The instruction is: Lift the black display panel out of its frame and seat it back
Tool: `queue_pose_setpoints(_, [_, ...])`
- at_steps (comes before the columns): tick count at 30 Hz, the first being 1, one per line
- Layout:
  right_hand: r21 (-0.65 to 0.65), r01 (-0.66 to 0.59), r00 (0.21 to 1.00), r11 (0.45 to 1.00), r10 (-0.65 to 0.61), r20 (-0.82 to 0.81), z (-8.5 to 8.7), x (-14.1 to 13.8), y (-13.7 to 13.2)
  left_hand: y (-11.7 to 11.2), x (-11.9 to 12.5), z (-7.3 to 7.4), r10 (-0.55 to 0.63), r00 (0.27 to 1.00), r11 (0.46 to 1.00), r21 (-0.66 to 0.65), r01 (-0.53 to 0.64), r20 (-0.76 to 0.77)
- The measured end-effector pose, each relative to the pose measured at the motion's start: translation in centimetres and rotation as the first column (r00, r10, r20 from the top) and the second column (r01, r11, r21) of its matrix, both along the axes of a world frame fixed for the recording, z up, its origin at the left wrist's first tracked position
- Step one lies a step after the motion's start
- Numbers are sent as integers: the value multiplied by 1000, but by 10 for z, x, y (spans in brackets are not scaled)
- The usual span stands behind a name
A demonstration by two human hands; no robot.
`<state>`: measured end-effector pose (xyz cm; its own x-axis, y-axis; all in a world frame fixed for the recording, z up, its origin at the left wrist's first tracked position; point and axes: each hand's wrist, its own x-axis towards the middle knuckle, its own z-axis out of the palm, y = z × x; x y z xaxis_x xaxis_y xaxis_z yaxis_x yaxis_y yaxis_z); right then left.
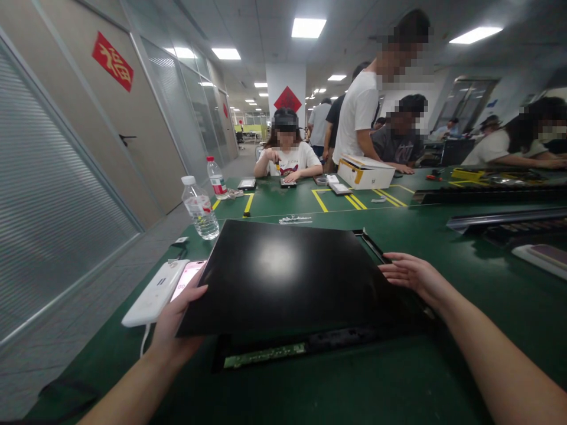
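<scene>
A glossy black flat screen panel [274,271] lies tilted in front of me, its left side raised. My left hand [177,321] grips its left edge, thumb on top and fingers underneath. At the panel's right edge, my right hand [410,276] has its fingers stretched out, the fingertips touching the panel's edge and the black frame [372,245] beside it. Below the panel's near edge, part of the frame and a green circuit board strip [266,355] show. The panel hides most of the frame.
Left of the panel are a white power bank-like device [155,295] with a cable, a lit phone [188,277] and a water bottle [200,209]. Small white pieces [295,220] lie beyond the panel. A co-worker [287,153] sits opposite, near a white box [367,172]. Long dark parts [505,221] lie right.
</scene>
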<state>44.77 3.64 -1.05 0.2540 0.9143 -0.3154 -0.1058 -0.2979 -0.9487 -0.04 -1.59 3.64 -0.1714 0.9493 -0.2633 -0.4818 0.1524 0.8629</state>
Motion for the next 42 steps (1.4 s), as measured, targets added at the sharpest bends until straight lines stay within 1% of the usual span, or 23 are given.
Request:
queue_pose_setpoints(5, [14, 29, 998, 999, -30, 63, 1, 2, 0, 0, -2, -6, -15, 1000, 1000, -11, 15, -15])
queue_pose_setpoints(9, [38, 65, 992, 997, -69, 105, -3, 4, 2, -2, 0, -11, -22, 1000, 1000, 2, 23, -22])
queue_pose_setpoints(15, [73, 112, 981, 991, -122, 148, -9, 8, 6, -3, 6, -17, -108, 994, 994, -1, 108, -25])
queue_pose_setpoints(19, [82, 147, 966, 986, -161, 202, -9, 10, 6, -5, 9, -20, -130, 990, 992, -15, 129, -49])
queue_pose_setpoints(21, [74, 160, 959, 984, -173, 225, -9, 11, 6, -6, 10, -20, -142, 987, 989, -43, 139, -77])
queue_pose_setpoints(24, [83, 161, 954, 983, -177, 241, -10, 13, 7, -6, 11, -22, -148, 982, 986, -90, 138, -121])
queue_pose_setpoints(28, [109, 154, 946, 982, -179, 269, -12, 16, 7, -4, 10, -28, -139, 985, 988, -87, 130, -107])
queue_pose_setpoints(32, [117, 161, 938, 980, -188, 291, -13, 16, 8, -2, 7, -33, -177, 980, 982, -82, 169, -96])
queue_pose_setpoints(36, [121, 194, 932, 974, -221, 286, -14, 15, 8, -1, 8, -34, -195, 975, 980, -67, 189, -106])
queue_pose_setpoints(42, [143, 193, 926, 971, -228, 301, -16, 14, 8, -1, 10, -35, -203, 973, 978, -63, 197, -106])
